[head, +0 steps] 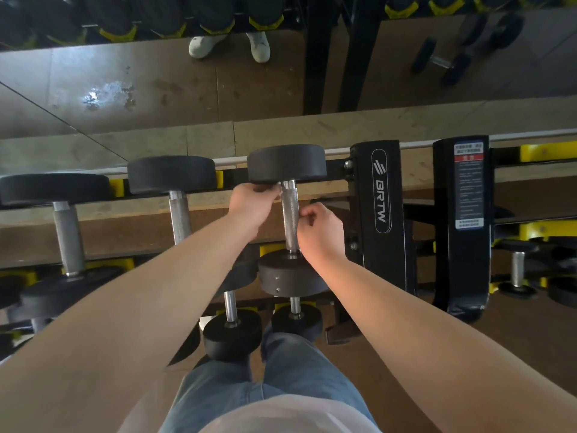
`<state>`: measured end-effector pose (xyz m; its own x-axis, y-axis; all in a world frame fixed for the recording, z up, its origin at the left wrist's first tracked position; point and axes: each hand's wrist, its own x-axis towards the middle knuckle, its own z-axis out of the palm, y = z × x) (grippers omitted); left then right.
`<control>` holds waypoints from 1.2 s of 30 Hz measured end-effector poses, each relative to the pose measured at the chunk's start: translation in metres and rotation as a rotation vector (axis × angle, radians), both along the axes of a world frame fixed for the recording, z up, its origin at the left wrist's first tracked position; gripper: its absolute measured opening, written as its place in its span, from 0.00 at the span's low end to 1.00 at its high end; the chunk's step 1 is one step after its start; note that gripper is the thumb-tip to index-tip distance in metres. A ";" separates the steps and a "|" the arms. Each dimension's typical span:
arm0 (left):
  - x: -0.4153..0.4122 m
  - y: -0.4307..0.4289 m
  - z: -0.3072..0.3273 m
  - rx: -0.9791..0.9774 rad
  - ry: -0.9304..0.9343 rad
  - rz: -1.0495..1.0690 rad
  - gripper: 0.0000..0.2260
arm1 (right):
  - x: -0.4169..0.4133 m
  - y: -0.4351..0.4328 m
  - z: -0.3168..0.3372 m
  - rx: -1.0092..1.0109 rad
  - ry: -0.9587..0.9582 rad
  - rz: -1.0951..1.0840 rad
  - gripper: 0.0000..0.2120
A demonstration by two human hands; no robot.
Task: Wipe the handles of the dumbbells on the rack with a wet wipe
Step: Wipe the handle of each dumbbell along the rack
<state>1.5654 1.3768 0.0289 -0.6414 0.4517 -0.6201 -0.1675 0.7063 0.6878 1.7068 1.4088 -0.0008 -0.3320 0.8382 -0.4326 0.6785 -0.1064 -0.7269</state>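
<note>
The dumbbell (pixel 292 276) I am working on lies on the rack's top tier, its knurled steel handle (pixel 289 220) running away from me between two black heads. My left hand (pixel 253 207) is at the far end of the handle on its left side. Its fingertips pinch a small pale scrap that looks like the wet wipe (pixel 278 195). My right hand (pixel 321 229) is on the handle's right side at mid-length, with curled fingers touching the steel. Nothing shows in that hand. The front of the handle is bare.
Two more dumbbells (pixel 179 214) (pixel 67 239) lie to the left on the same tier, and smaller ones (pixel 232 332) sit on the tier below. A black rack upright (pixel 379 195) stands just right of my right hand. A mirror behind reflects the floor.
</note>
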 end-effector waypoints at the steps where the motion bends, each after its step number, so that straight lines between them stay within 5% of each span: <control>1: 0.001 -0.001 -0.001 0.006 0.011 -0.025 0.06 | 0.000 0.000 0.000 -0.001 0.002 0.000 0.07; 8: 0.030 -0.059 -0.004 -0.233 0.121 -0.581 0.02 | -0.001 -0.001 0.002 -0.003 -0.003 0.002 0.08; 11: 0.029 -0.059 -0.007 -0.208 0.113 -0.514 0.01 | -0.001 -0.001 0.003 -0.004 -0.005 -0.006 0.08; 15: 0.019 -0.037 -0.012 -0.036 0.097 -0.174 0.06 | 0.000 -0.001 0.005 -0.028 0.011 -0.023 0.06; 18: 0.009 -0.019 -0.008 0.014 0.162 -0.174 0.07 | -0.001 0.000 0.007 -0.055 0.003 -0.034 0.07; 26: 0.032 -0.063 -0.003 -0.018 0.392 -0.900 0.06 | -0.002 -0.001 0.007 -0.039 -0.020 -0.021 0.11; 29: 0.024 -0.051 -0.005 0.105 0.511 -0.858 0.05 | -0.002 -0.001 0.008 -0.050 -0.008 -0.039 0.09; 34: 0.013 -0.019 -0.009 0.134 0.600 -0.504 0.08 | -0.002 -0.001 0.008 -0.030 0.008 -0.034 0.05; 36: 0.016 -0.026 -0.009 0.130 0.578 -0.556 0.09 | -0.001 -0.001 0.008 -0.038 0.014 -0.045 0.06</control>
